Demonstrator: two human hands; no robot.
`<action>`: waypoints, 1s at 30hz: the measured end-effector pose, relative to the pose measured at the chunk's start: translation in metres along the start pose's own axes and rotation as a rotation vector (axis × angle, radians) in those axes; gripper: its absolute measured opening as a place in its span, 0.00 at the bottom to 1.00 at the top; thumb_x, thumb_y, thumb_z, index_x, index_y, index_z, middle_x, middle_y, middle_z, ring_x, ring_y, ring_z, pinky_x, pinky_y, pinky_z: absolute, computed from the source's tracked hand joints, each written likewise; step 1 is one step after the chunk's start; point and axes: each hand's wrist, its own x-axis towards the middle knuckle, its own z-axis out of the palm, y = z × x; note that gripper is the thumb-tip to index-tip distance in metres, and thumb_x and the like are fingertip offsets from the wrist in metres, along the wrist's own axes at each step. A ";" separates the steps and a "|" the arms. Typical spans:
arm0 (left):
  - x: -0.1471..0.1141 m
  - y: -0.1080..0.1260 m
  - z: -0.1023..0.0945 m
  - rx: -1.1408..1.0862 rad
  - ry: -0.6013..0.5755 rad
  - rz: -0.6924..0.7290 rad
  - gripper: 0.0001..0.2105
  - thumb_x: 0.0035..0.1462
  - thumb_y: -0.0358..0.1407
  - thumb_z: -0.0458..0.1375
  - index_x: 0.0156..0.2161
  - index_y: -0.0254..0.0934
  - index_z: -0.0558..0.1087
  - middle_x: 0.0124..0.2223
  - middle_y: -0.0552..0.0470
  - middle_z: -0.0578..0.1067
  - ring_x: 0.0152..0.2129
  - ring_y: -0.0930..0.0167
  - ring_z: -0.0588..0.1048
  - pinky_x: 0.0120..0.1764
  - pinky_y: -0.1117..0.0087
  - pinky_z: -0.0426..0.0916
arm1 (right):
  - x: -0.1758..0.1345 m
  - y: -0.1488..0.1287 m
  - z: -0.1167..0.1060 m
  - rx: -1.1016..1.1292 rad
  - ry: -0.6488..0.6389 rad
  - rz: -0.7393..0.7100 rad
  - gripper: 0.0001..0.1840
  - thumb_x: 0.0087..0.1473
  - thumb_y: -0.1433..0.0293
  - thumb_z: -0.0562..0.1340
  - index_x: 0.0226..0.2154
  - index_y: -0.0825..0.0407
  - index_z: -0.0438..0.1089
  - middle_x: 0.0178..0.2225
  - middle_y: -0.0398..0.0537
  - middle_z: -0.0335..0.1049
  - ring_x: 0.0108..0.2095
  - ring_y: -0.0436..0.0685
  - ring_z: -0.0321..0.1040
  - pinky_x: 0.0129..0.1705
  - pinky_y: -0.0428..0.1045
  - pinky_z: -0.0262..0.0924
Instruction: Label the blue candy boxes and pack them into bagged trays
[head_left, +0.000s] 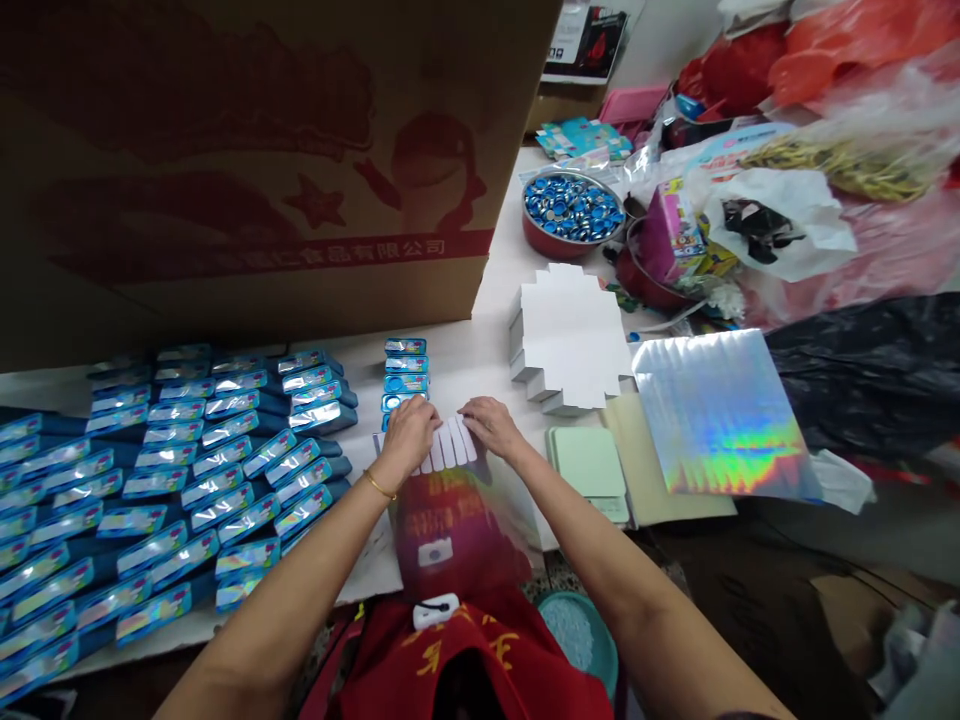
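Observation:
A row of several narrow white strips lies fanned side by side on a mirror-like sheet in front of me. My left hand is closed at the left end of the row, its thumb and fingers pinched at a strip's upper edge. At the right end, my right hand pinches the top of the outermost strip. Just beyond my left hand runs a short column of small blue boxes, partly hidden by the fingers. The sheet reflects the red apron.
Rows of blue boxes fill the table's left side. A large carton stands behind. To the right are stacked white die-cut card pieces, a bowl of blue caps, a green scale and a holographic sheet.

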 end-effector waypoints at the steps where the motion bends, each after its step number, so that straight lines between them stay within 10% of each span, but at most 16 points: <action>1: -0.004 0.003 -0.002 -0.006 0.004 0.000 0.08 0.56 0.35 0.49 0.33 0.37 0.71 0.37 0.47 0.71 0.37 0.65 0.68 0.38 0.65 0.59 | 0.001 -0.002 -0.004 0.032 -0.029 0.000 0.06 0.51 0.73 0.60 0.34 0.52 0.73 0.35 0.48 0.72 0.40 0.55 0.66 0.45 0.52 0.58; 7: -0.017 0.017 -0.006 -0.077 -0.070 -0.013 0.12 0.57 0.39 0.48 0.32 0.37 0.72 0.32 0.47 0.75 0.33 0.65 0.70 0.38 0.66 0.58 | 0.001 -0.025 -0.011 0.059 0.068 -0.149 0.06 0.53 0.73 0.59 0.29 0.52 0.73 0.28 0.46 0.72 0.32 0.51 0.67 0.38 0.48 0.62; 19: -0.027 0.001 0.006 -0.505 -0.157 -0.219 0.13 0.53 0.39 0.49 0.26 0.35 0.73 0.25 0.54 0.73 0.25 0.71 0.68 0.30 0.72 0.60 | -0.035 -0.021 -0.001 -0.247 0.187 -0.586 0.14 0.57 0.77 0.52 0.43 0.56 0.67 0.49 0.56 0.66 0.55 0.56 0.57 0.53 0.54 0.59; 30: -0.032 -0.007 0.009 -0.216 0.156 -0.046 0.12 0.56 0.36 0.49 0.36 0.35 0.74 0.40 0.43 0.73 0.40 0.63 0.69 0.43 0.62 0.60 | -0.008 -0.107 -0.076 0.227 0.075 0.069 0.06 0.50 0.73 0.56 0.26 0.52 0.68 0.29 0.44 0.68 0.29 0.49 0.63 0.32 0.46 0.59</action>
